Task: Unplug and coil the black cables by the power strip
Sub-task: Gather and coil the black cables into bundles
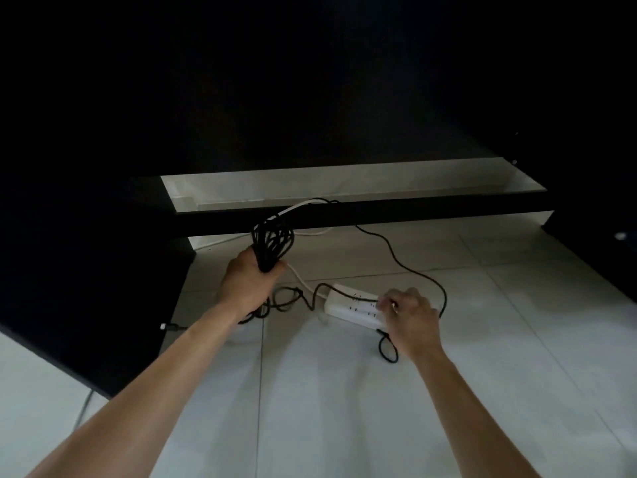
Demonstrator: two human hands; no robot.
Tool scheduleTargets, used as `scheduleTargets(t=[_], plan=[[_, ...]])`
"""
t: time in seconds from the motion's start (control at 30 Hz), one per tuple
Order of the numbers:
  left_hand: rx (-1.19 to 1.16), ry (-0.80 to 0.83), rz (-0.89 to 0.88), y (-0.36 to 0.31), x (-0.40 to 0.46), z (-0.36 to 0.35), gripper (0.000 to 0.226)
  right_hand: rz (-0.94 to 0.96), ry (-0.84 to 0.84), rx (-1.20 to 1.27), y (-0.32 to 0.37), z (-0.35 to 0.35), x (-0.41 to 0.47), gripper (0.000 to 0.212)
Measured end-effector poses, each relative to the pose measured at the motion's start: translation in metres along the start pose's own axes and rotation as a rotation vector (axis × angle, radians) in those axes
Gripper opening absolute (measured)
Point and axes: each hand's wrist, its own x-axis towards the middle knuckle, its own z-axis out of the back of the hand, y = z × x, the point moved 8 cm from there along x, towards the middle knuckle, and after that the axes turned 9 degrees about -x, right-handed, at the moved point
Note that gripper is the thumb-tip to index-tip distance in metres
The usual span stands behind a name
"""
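My left hand (249,283) grips a bundle of coiled black cable (272,244), its loops standing up above the fist. A white power strip (351,305) lies on the tiled floor right of that hand. My right hand (410,313) rests on the strip's near end with the fingers pinched there; what they pinch is hidden. A long black cable (400,260) runs from under the dark beam in a curve to my right hand. Another black cable (286,300) lies in loose loops between my left hand and the strip. A small black loop (387,350) lies below my right hand.
A white cord (300,276) runs from the strip up over a dark horizontal beam (379,210). A black desk panel (86,288) fills the left side, with a small plug end (169,327) lying at its edge. Pale floor tiles (344,408) spread in front.
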Motion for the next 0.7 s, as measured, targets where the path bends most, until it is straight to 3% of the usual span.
scheduleTargets(t=[0.1, 0.27, 0.37, 0.5, 0.57, 0.7], plan=[[0.016, 0.132, 0.019, 0.007, -0.006, -0.016, 0.019, -0.065, -0.071, 0.32, -0.01, 0.008, 0.004, 0.024], [0.005, 0.237, 0.044, 0.011, -0.016, -0.042, 0.019, -0.087, 0.01, 0.843, 0.012, 0.022, -0.001, 0.022], [-0.26, 0.18, 0.113, 0.005, -0.014, -0.041, 0.009, -0.106, 0.104, 0.834, 0.015, 0.017, 0.0, 0.017], [-0.595, 0.106, 0.095, -0.02, -0.009, -0.029, 0.012, -0.122, 0.303, 0.579, 0.01, -0.009, 0.002, 0.02], [-0.719, 0.108, 0.106, -0.031, -0.009, -0.025, 0.01, -0.091, 0.284, 0.564, 0.018, -0.004, -0.002, 0.02], [-0.938, 0.144, 0.173, -0.041, -0.015, -0.027, 0.005, 0.092, 0.176, 0.849, 0.065, 0.032, -0.019, 0.024]])
